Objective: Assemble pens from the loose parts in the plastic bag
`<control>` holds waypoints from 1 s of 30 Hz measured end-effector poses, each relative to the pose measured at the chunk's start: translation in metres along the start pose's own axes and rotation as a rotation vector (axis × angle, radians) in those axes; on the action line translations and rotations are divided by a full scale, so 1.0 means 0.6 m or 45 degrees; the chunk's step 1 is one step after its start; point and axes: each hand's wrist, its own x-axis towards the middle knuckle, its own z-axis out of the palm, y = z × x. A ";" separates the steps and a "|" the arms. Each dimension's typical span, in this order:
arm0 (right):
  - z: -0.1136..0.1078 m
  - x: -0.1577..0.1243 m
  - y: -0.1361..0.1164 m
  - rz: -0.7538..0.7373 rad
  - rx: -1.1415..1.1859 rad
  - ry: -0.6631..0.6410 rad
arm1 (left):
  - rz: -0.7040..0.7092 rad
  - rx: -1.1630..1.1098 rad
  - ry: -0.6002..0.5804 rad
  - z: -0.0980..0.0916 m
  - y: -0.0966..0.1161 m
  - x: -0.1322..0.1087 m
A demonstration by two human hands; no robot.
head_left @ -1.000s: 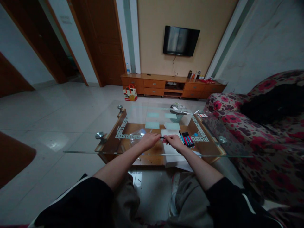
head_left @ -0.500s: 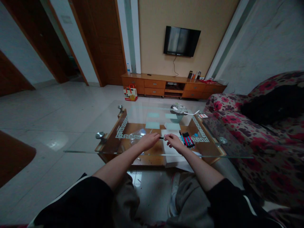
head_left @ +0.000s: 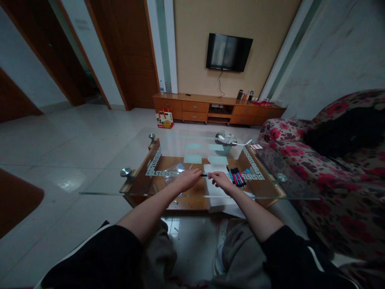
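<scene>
Both of my hands meet over the glass coffee table [head_left: 126,188]. My left hand [head_left: 187,179] and my right hand [head_left: 221,180] are closed in pinches on the two ends of a thin dark pen [head_left: 205,175], held level between them. Under my right hand lies a white sheet of paper [head_left: 214,168]. Just to the right of it lies a row of several pens [head_left: 236,176] with red, blue and black bodies. A clear plastic bag [head_left: 173,171] lies left of my left hand.
A small basket [head_left: 225,141] stands at the table's far end, with pale green squares [head_left: 193,159] on the glass near it. A floral sofa [head_left: 331,176] runs along the right. Tiled floor [head_left: 75,148] lies to the left, a wooden TV cabinet [head_left: 216,108] beyond.
Both hands stay pinched on the pen in nearly the same place. The view has shifted only slightly.
</scene>
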 end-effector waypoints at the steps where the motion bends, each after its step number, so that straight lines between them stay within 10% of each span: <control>1: 0.000 0.000 0.000 -0.007 0.004 -0.002 | -0.004 -0.001 -0.002 0.000 0.000 0.000; 20: -0.006 0.002 -0.001 -0.156 0.088 0.198 | -0.102 -0.020 -0.049 -0.009 -0.003 -0.006; 30: -0.042 -0.007 -0.006 -0.400 -0.873 0.297 | -0.170 -0.011 -0.057 -0.003 -0.003 -0.004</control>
